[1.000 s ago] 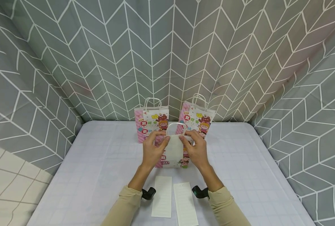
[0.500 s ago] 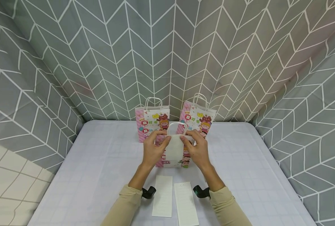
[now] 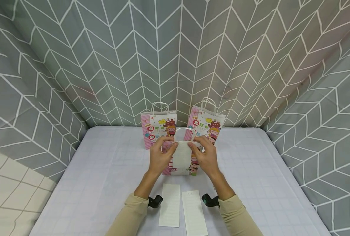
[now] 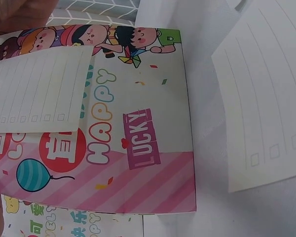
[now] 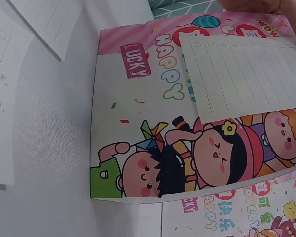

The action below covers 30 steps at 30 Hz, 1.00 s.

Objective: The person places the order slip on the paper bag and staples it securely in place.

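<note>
A pink and white paper gift bag (image 3: 180, 171) with cartoon figures and a white handle stands upright between my hands. Against its front, near the top, lies a lined checklist sheet (image 3: 182, 155) with small boxes along one edge. My left hand (image 3: 160, 155) pinches the sheet and the bag's top edge at the left corner, thumb in front and fingers behind. Mirroring it, my right hand (image 3: 205, 155) pinches the right corner the same way. In the left wrist view the sheet (image 4: 39, 89) covers part of the bag's print.
Two matching gift bags, one on the left (image 3: 160, 129) and one on the right (image 3: 205, 124), stand behind at the table's far edge. Two more lined sheets, a left one (image 3: 169, 206) and a right one (image 3: 194, 213), lie on the white tabletop (image 3: 110, 183) between my forearms.
</note>
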Motion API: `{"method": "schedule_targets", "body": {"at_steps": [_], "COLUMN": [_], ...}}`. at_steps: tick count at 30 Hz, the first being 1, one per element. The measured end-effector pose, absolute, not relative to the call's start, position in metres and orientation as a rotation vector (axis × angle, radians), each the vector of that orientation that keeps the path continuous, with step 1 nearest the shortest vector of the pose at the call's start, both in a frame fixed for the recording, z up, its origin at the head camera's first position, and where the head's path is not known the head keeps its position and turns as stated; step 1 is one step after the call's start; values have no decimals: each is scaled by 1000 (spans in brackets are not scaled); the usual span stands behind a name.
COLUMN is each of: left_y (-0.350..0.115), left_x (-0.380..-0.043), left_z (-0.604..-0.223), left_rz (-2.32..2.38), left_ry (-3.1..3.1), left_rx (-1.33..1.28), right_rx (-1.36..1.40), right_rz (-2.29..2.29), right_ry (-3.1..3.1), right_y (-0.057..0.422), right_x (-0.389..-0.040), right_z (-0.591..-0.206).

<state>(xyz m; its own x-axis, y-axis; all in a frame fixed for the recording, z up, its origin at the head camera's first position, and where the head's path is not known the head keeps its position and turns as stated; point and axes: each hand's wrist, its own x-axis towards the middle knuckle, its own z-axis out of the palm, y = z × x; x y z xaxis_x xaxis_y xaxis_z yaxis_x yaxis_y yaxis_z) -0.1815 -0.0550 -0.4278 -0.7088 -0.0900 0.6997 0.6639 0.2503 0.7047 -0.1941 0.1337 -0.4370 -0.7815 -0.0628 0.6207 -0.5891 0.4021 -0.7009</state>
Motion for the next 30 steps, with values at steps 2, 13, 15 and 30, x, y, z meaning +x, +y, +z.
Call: {"method": "schedule_targets", "body": {"at_steps": [2, 13, 15, 30], "left_y": [-55, -55, -56, -57], "left_x": [-182, -181, -181, -183], "left_z": [-428, -424, -424, -425], "left_rz": [-1521, -1502, -1502, -1477], "left_ry": [-1889, -1906, -1910, -1920], "left_rx": [-521, -531, -533, -534], "right_rx": [553, 544, 545, 526], "right_rz": [1374, 1365, 1372, 1439], "right_ry": [-2158, -2146, -2147, -2193], "right_y": [134, 134, 133, 136], "right_x": [-194, -195, -195, -193], "right_z": [-437, -438, -438, -435]}}
